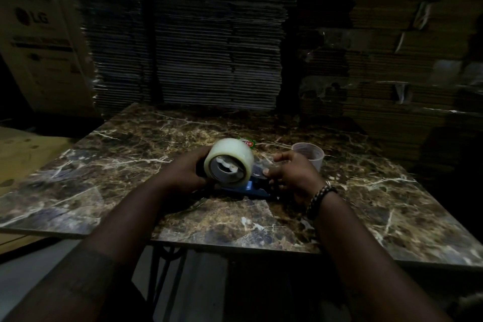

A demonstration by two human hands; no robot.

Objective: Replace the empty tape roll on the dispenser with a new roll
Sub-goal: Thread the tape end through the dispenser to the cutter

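Your left hand (183, 172) is gripping around the far side of the new roll (230, 150), fingers curling behind it, and your right hand (294, 175) is closing its grip on the blue dispenser (254, 189), thumb pinching down on the frame just right of the roll. The roll is sitting over the dispenser's hub near the middle of the marble worktop (156, 133), with its open side facing you, and it's looking to me like it's on the spindle or nearly there, though it's way too dark to say if it's fully seated. The empty core (312, 158) is standing on the worktop just behind your right hand, so I'm guessing the swap itself is mostly happening already. Stuff I'd be watching for: if you're pushing the roll on crooked it's going to be jamming on the hub tabs or popping back off when you pull. I can't tell which way the tape is unwinding, and loading it backwards means the sticky side is facing the wrong way at the roller. Your right fingers are also sitting close to where the cutter blade is probably living, so a slip while threading could be nicking you. And that core is sitting close enough that your beaded bracelet (320, 196) or wrist could be knocking it over.
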